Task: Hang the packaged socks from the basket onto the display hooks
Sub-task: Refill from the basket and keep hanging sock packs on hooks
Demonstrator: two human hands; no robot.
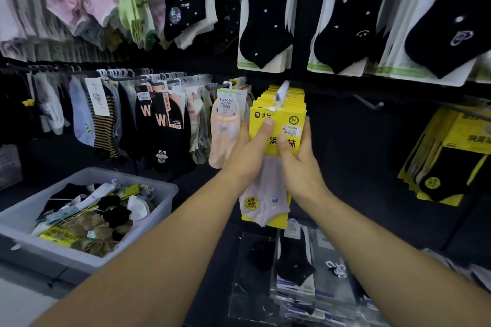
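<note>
At the lower left stands a pale plastic basket, heaped with loose sock packs in black, white, tan and yellow. Above and behind it runs a crowded rail of hanging socks, ending in a pink pair just beside the left hand. That hand grips the yellow sock pack from the left, thumb curled over its front and fingers out of sight behind. The pack, with a pale pink sock hanging below its yellow card, sits at the front of a stack of like packs on a white-tipped hook, its top edge at the hook's tip. The right hand grips its right edge, thumb on the front. Black socks on white cards hang overhead, and clear packs hang underneath. Further right a bare hook juts out, then more yellow packs holding black socks.
</note>
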